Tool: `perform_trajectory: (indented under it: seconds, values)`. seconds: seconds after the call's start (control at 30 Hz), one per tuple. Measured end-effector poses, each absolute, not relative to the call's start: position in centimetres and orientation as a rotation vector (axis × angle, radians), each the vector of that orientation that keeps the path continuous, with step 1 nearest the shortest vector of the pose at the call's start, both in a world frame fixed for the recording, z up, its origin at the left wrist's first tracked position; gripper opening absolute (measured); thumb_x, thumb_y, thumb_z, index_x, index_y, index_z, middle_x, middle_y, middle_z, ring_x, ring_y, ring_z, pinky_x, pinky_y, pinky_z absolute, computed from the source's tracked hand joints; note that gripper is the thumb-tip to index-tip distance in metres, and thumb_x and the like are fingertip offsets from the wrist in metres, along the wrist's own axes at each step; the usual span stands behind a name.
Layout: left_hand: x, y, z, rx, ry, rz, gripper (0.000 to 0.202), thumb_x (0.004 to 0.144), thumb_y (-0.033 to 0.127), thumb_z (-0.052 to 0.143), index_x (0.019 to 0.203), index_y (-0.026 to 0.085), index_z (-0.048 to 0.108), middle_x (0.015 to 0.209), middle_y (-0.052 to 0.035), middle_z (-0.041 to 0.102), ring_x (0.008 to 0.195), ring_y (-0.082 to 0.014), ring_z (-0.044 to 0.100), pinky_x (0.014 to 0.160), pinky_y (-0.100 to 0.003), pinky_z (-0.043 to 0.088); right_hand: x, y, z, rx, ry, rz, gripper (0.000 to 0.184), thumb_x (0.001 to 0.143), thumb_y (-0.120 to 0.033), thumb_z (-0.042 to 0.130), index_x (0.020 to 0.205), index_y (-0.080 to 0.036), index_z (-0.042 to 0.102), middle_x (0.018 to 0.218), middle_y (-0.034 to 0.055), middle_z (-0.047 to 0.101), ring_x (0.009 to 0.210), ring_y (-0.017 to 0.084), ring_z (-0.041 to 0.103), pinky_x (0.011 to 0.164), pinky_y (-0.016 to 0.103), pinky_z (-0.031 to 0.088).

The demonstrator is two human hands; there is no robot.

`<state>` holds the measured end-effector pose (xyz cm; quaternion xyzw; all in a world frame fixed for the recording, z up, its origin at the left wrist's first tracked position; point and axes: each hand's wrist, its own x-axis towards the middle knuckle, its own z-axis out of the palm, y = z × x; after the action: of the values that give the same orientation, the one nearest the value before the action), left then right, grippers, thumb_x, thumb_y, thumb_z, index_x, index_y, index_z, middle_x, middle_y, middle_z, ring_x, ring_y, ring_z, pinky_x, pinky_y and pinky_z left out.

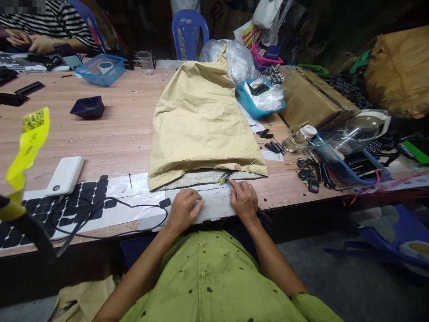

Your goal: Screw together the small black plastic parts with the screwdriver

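My left hand (pixel 183 208) rests with curled fingers on a flat white panel (pixel 214 203) at the near edge of the wooden table. My right hand (pixel 243 199) grips a small tool with a yellow-green handle (pixel 224 178), its tip at the panel's far edge. A tan cloth bag (pixel 201 120) lies just beyond, covering a grey pad.
A white power bank (pixel 65 175) and black cable (pixel 110 210) lie left on a sheet with black key shapes. A yellow tag (pixel 28 143), dark tray (pixel 88 107), blue baskets (pixel 99 69), cardboard box (pixel 308 98) and small black parts (pixel 311 172) surround. Another person sits far left.
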<state>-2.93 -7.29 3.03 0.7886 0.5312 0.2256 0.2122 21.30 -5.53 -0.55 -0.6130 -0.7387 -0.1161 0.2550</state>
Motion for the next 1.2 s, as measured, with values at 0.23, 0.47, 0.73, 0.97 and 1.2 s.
perform_trajectory:
  seconds: [0.23,0.47,0.73,0.97,1.2]
  values:
    - [-4.4,-1.9,5.3,1.946,2.191,0.270,0.038,0.094,0.022,0.045,0.119,0.021,0.072,0.092,-0.0132,0.073,0.095,-0.0330,0.065,0.083,-0.044,0.050,21.3,-5.5,-0.9,-1.672,-2.003,-0.276,0.032,0.094,-0.016,0.052,0.119,-0.023,0.072,0.088,0.0080,0.059,0.082,0.022,0.050,0.071,0.033,0.038]
    - [-4.7,-0.5,7.0,1.882,2.233,0.374,0.053,0.097,0.023,0.042,0.149,0.021,0.051,0.104,-0.0124,0.071,0.099,-0.0302,0.067,0.080,-0.038,0.053,20.9,-5.4,-0.5,-1.608,-1.977,-0.381,0.029,0.096,-0.014,0.051,0.114,-0.020,0.073,0.083,0.0065,0.059,0.078,0.021,0.049,0.069,0.032,0.037]
    - [-2.8,1.7,7.2,1.809,2.290,0.350,0.032,0.094,0.033,0.053,0.114,0.019,0.073,0.113,-0.0172,0.065,0.104,-0.0344,0.067,0.085,-0.042,0.053,20.9,-5.4,-0.7,-1.652,-1.977,-0.327,0.029,0.095,-0.016,0.052,0.115,-0.022,0.072,0.084,0.0067,0.059,0.079,0.022,0.049,0.068,0.033,0.036]
    - [-0.6,4.6,7.4,1.635,2.364,0.170,0.028,0.087,0.034,0.059,0.097,0.014,0.077,0.097,-0.0214,0.074,0.097,-0.0374,0.071,0.080,-0.044,0.054,20.9,-5.3,-1.0,-1.658,-1.975,-0.292,0.031,0.094,-0.015,0.051,0.117,-0.022,0.072,0.087,0.0076,0.059,0.081,0.022,0.049,0.071,0.033,0.038]
    - [-1.6,4.2,6.9,1.705,2.340,0.127,0.031,0.077,0.021,0.060,0.101,0.015,0.078,0.096,-0.0208,0.076,0.096,-0.0381,0.072,0.078,-0.045,0.055,20.6,-5.4,-0.7,-1.669,-1.991,-0.328,0.031,0.093,-0.014,0.052,0.116,-0.022,0.072,0.086,0.0069,0.059,0.081,0.022,0.050,0.070,0.032,0.038]
